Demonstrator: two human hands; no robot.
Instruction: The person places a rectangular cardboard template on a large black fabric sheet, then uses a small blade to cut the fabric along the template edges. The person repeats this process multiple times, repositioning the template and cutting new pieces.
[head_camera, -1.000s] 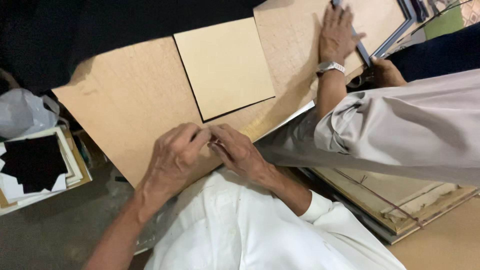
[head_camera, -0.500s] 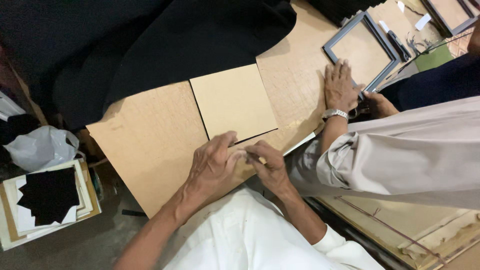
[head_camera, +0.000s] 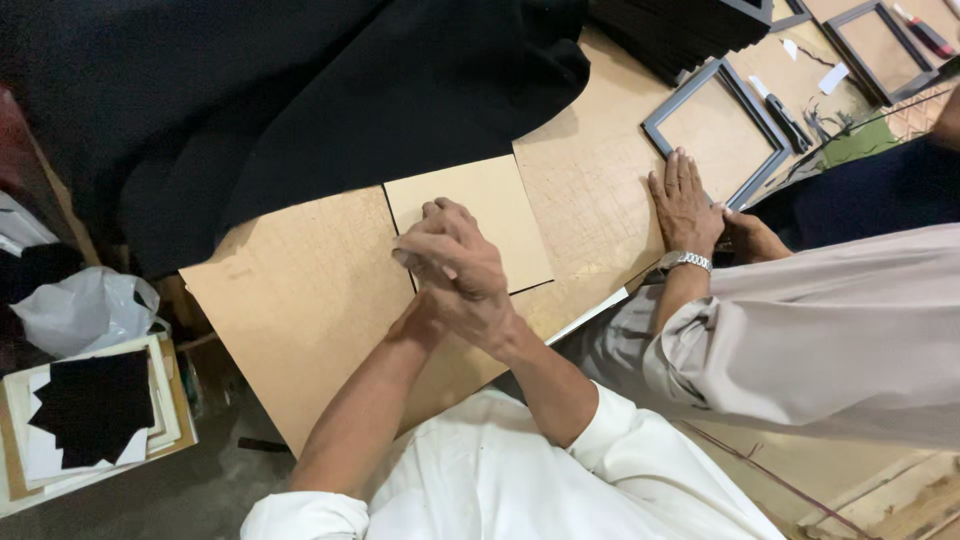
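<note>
A black cloth (head_camera: 300, 100) is lying across the far left of the tabletop (head_camera: 290, 320), covering its far edge. At the right, a co-worker's pale sleeve (head_camera: 820, 330) is reaching in, and that person's hand (head_camera: 685, 205) is pressing flat beside a grey frame (head_camera: 680, 92). Near the middle, the square tan card (head_camera: 490, 200) is lying flat on the tabletop, its far edge close to the cloth.

A moment ago both of the person's hands were working low at the card's near edge; now they are hanging lifted above its near left corner, so the card is lying unheld. The right hand (head_camera: 455, 262) is folding over the left hand (head_camera: 418, 318), its grip pressed together with fingers curled, pinching nothing visible. The left grip is mostly hidden underneath, so I cannot tell its state. At the far left, a white plastic bag (head_camera: 85, 310) is sitting beside a stack of black pieces (head_camera: 90, 405).
</note>
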